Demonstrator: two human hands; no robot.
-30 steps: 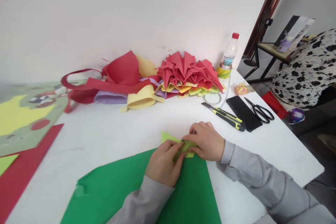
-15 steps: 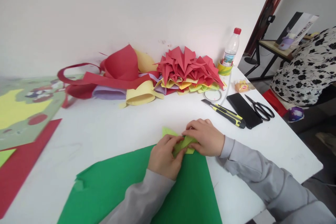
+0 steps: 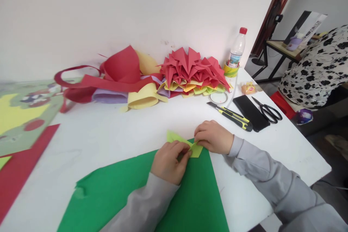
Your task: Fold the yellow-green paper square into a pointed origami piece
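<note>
A small light-green folded paper [image 3: 196, 149] lies at the top corner of a large dark-green sheet [image 3: 187, 199] on the white table [image 3: 114, 130]. My left hand [image 3: 169, 161] is curled, its fingertips pinching the paper's left part. My right hand [image 3: 213, 136] is closed too, pressing the paper's right edge with its fingertips. Both hands meet over the fold, and most of the little paper is hidden under the fingers.
Against the wall sit a pile of folded red and yellow paper shapes [image 3: 190, 70] and curled paper scraps [image 3: 119, 76]. A water bottle [image 3: 237, 51], tape ring [image 3: 219, 98], utility knife [image 3: 231, 116], black phone [image 3: 250, 112] and scissors [image 3: 268, 110] lie at right. Red sheets [image 3: 19, 166] lie left.
My right hand has drawn slightly back to the right, uncovering more of the light-green paper's corner. My left hand keeps its pinch. The view has shifted a little.
</note>
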